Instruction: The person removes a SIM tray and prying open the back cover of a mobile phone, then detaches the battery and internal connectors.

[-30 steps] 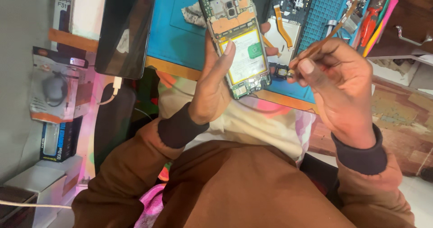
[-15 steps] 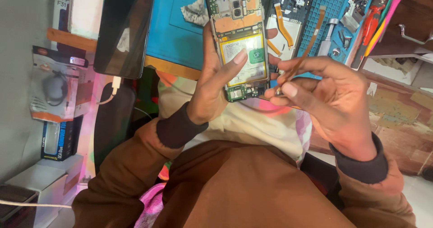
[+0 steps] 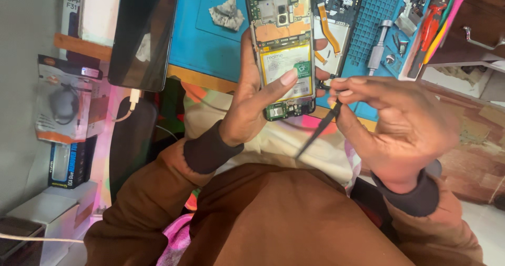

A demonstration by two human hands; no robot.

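At the upper centre of the frame, an opened smartphone with exposed battery and green circuit board (image 3: pixel 282 61) is gripped upright by the left hand (image 3: pixel 252 105), while a thin black pointed tool (image 3: pixel 320 132), pinched in the right hand (image 3: pixel 400 124), is angled just beside its lower right edge.

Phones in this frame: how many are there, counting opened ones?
3. An opened phone with its back off is held in the left hand; a second opened phone lies on the blue mat; a dark phone is at the left, cable attached. Others may be hidden.

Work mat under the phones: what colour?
Blue work mat, clearest in the head view.
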